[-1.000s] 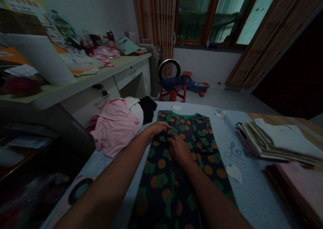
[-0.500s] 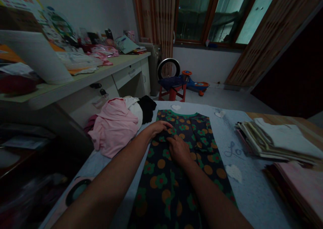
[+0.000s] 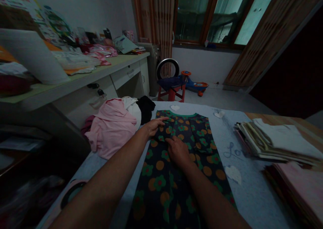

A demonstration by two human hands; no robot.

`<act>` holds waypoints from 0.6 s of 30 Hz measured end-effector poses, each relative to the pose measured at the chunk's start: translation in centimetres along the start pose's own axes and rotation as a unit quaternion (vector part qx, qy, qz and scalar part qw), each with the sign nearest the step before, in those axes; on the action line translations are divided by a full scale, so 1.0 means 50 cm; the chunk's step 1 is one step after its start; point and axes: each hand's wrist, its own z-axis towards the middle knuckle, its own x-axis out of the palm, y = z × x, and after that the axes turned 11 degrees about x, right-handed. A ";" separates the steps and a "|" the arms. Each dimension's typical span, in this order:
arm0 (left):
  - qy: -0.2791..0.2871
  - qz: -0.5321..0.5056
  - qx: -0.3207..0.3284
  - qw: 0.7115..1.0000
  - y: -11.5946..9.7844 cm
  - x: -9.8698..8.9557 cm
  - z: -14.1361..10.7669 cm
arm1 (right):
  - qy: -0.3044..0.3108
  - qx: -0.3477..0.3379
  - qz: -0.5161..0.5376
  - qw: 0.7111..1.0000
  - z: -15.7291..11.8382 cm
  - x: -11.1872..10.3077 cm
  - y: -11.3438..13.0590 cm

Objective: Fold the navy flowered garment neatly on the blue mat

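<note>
A dark garment (image 3: 181,185) printed with green flowers and orange dots lies spread out lengthwise, its green-trimmed neckline at the far end. One sleeve (image 3: 203,140) is folded in on its right side. My left hand (image 3: 153,126) rests at the upper left edge of the garment, fingers stretched out toward the right. Lower and nearer the middle, my right hand (image 3: 178,151) is on the cloth with bent fingers, seeming to pinch a bit of it; its fingertips are partly hidden.
Left of the garment are a heaped pink cloth (image 3: 112,128), a white cloth and a black cloth (image 3: 146,109). Folded clothes (image 3: 280,138) are stacked at right, with a second pile (image 3: 300,185) nearer. A cluttered desk (image 3: 85,77) stands left; a red stool (image 3: 172,93) is beyond.
My left hand has shifted slightly left, away from my right hand, and its fingers have straightened. My right hand has stayed nearly in place on the garment.
</note>
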 end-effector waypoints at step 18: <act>-0.059 0.577 0.176 0.796 -0.004 -0.003 0.052 | -0.003 -0.003 0.007 1.000 0.003 0.005 -0.003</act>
